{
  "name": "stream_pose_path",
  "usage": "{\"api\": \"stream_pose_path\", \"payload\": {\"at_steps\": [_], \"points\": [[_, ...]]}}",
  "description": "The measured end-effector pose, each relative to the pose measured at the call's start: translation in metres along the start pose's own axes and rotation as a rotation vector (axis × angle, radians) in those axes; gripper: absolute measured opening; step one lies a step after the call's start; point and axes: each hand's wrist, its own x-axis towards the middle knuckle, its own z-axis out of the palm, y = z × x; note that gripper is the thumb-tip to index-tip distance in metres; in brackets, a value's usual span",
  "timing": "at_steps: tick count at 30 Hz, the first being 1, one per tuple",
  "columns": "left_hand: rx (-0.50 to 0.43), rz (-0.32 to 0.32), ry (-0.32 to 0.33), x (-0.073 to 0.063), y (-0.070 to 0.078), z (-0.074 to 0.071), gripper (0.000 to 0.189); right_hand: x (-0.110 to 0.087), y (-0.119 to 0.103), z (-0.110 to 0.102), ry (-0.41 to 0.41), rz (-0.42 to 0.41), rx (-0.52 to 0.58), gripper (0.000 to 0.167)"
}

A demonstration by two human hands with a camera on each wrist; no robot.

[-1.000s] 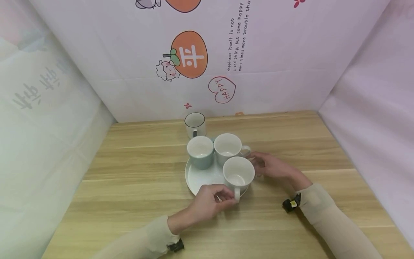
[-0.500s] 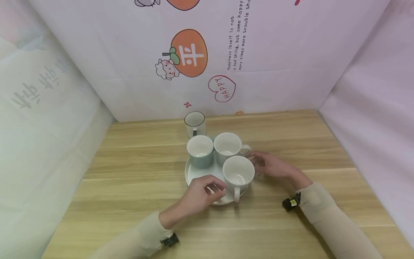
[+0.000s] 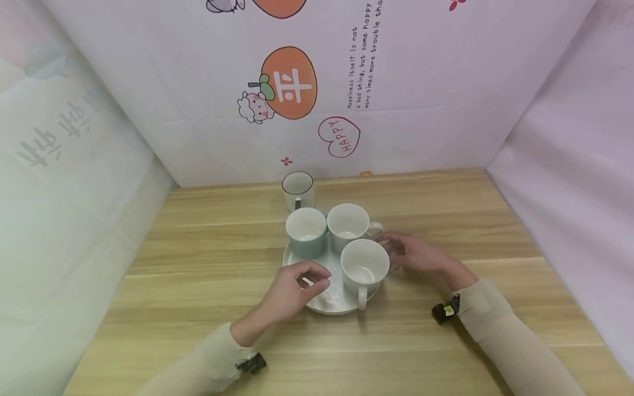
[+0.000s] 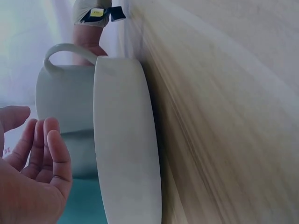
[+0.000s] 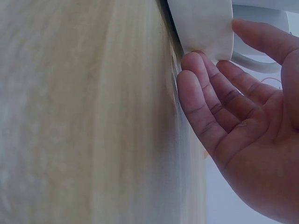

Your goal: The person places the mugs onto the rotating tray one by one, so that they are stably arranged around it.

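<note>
A white round plate (image 3: 331,302) with a raised side carries three cups. Its front right holds a white cup (image 3: 365,263) whose handle points toward the person. Behind stands another white cup (image 3: 348,223), handle to the right, beside a pale teal cup (image 3: 308,246). My left hand (image 3: 289,290) hovers over the plate's front left, thumb and bent fingers apart around nothing; the left wrist view shows its fingertips clear of the cups. At the plate's right edge, my right hand (image 5: 252,126) grips the side, thumb at the rim and fingertips lower on the wall.
Behind the teal cup, a white mug (image 3: 299,197) with a dark rim and dark handle stands on the wooden table (image 3: 198,280). Printed white cloth (image 3: 396,137) rises at the table's back edge, and pale cloth walls close in both sides.
My left hand has let go of the front white cup's handle and moved left over the plate. The right hand and all the cups stay where they were.
</note>
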Motion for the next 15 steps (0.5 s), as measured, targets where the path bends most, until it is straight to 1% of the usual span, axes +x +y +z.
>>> {"api": "stream_pose_path", "payload": {"at_steps": [6,15], "points": [[0.006,-0.011,0.021,-0.001,-0.007,-0.011,0.015,0.0,0.001,0.001,0.003,0.012,0.029,0.052],[0.009,-0.026,0.069,-0.001,-0.012,-0.026,0.013,0.0,0.003,0.002,0.017,0.001,0.005,0.05]]}}
